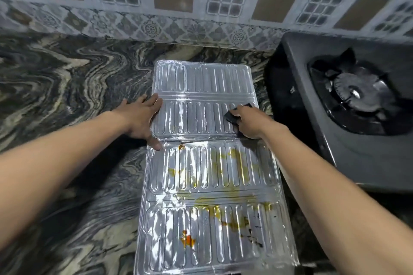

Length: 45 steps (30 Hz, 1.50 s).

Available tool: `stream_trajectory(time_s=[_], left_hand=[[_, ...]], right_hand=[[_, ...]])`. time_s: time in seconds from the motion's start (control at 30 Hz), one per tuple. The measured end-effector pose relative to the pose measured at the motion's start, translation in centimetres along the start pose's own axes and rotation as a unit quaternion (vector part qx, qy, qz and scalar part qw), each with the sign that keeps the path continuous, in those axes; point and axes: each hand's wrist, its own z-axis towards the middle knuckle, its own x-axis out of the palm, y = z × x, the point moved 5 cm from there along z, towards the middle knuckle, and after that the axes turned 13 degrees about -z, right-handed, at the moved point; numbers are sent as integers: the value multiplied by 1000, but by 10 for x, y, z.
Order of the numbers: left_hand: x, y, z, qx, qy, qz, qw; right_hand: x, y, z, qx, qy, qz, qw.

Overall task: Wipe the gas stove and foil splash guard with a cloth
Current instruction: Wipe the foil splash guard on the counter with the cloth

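Observation:
The silver ribbed foil splash guard point(201, 82) lies flat on the countertop, unfolded toward me. Its far panels look clean; the near panels carry yellow and orange-red stains. My left hand point(143, 118) lies flat and open on the guard's left edge, fingers spread, pinning it. My right hand point(248, 123) presses a dark cloth point(234, 116) onto the right side of the middle panel. The gas stove point(348, 145), grey with a black burner ring, stands to the right of the guard.
The guard rests on a swirled black-and-cream marble countertop point(67, 87). A patterned tile wall point(178, 2) rises behind it. The stove's burner point(353, 91) sits close to the right of my right hand.

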Motion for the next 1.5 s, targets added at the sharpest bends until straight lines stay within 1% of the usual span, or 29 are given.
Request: stream_trajectory(time_s=[0.07, 0.17, 0.23, 0.3, 0.37, 0.47, 0.53, 0.63, 0.73, 0.8, 0.9, 1.0, 1.07, 1.13, 1.2, 1.3, 1.5], left_hand=[[1, 0, 0, 3, 0, -3, 1000], [0, 0, 2, 5, -1, -1, 1000], [0, 0, 3, 5, 0, -2, 1000], [0, 0, 4, 7, 3, -1, 1000], [1, 2, 5, 9, 0, 0, 1000], [2, 4, 5, 17, -2, -1, 1000], [3, 6, 5, 26, -4, 8, 1000], [0, 13, 4, 51, -7, 15, 999], [-1, 21, 5, 71, -16, 26, 997], [0, 24, 6, 76, -23, 28, 996], [0, 23, 6, 73, -25, 32, 996], [-2, 21, 4, 64, -21, 34, 997], [-1, 21, 3, 61, -20, 33, 997], [-2, 21, 3, 60, -19, 28, 998], [-2, 22, 3, 59, -13, 24, 998], [-1, 23, 4, 58, -7, 18, 998], [-2, 23, 4, 54, 2, 13, 998]], right_hand=[[-6, -7, -7, 7, 12, 7, 1000], [-24, -20, -19, 49, -5, 30, 998], [-35, -21, -30, 65, -38, 45, 996], [-36, -17, -42, 71, -94, 50, 992], [-18, -10, -50, 90, -136, 65, 984], [44, 3, -52, 102, -126, 62, 985], [72, 5, -46, 114, -146, 40, 982], [76, 2, -35, 133, -179, 19, 975], [69, 15, -30, 142, -193, 31, 970], [64, 43, -29, 107, -199, 41, 973], [61, 102, -24, -7, -199, 31, 979], [55, 156, -17, -133, -202, 29, 970], [54, 177, -18, -185, -204, 9, 961], [59, 183, -22, -205, -191, -13, 960], [64, 179, -30, -212, -186, -8, 959], [72, 165, -44, -214, -175, 12, 961], [82, 146, -49, -218, -157, -10, 963]])
